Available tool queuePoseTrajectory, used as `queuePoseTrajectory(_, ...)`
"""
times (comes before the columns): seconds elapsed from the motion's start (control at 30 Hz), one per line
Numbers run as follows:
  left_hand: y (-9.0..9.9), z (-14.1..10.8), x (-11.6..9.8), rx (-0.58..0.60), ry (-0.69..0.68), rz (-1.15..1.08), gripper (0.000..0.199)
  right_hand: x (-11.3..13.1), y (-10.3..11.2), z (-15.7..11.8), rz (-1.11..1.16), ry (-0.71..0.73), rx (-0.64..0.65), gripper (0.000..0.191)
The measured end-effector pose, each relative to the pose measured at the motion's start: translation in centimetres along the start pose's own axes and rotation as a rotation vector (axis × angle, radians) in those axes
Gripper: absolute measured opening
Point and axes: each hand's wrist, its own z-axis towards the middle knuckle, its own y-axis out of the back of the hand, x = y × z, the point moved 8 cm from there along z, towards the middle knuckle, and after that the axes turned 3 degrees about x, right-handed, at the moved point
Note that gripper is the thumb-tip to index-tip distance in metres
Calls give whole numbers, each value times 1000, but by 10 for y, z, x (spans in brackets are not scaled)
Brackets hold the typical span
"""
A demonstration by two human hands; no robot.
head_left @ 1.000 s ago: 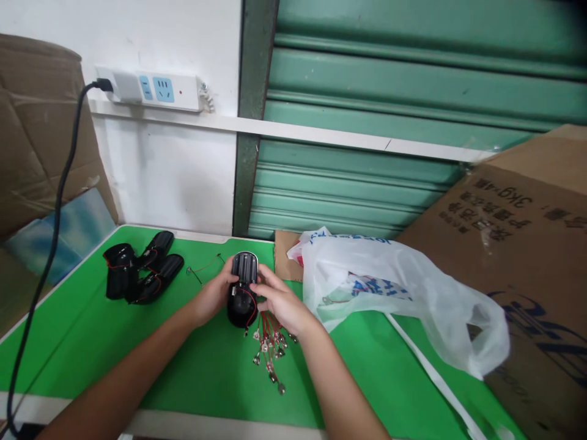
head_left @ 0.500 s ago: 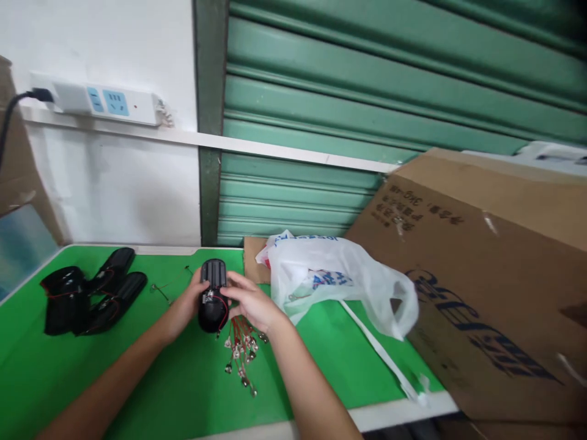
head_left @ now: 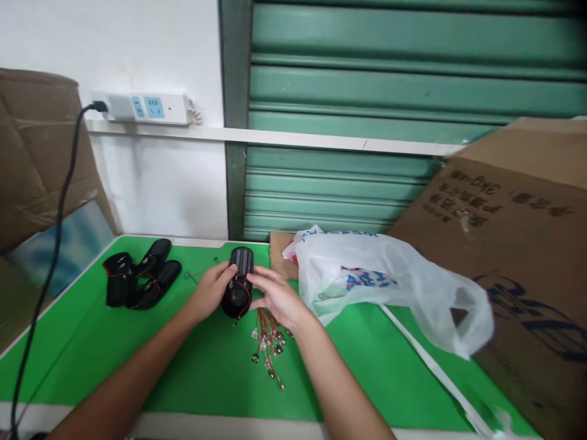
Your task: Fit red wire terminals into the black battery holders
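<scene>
A black plastic casing with a ribbed upper part and a thin red wire is held between both hands above the green table. My left hand grips its left side, thumb on the front. On the right side, my right hand holds it with thumb and fingertips. A bundle of red wires with small metal ends lies just below my right hand. Several similar black casings rest together at the table's left.
A white plastic bag lies at the right, a white strip trailing from it. Large cardboard box stands at the right edge. Thin loose wires lie beyond my left hand. A black cable hangs at the left, plugged into a power strip.
The camera view has turned, so the scene sits further right and more level. Both hands still hold the black casing, with little change in grip.
</scene>
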Motion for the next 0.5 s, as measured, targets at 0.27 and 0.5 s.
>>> queuePoseTrajectory(0.27, 5, -1, 2, 108, 52, 92, 52, 3, -8, -3, 94, 10, 54, 42)
queuePoseTrajectory(0.5, 9, 4, 2, 90, -7, 45, 55, 9, -5, -1, 180, 64, -26, 43)
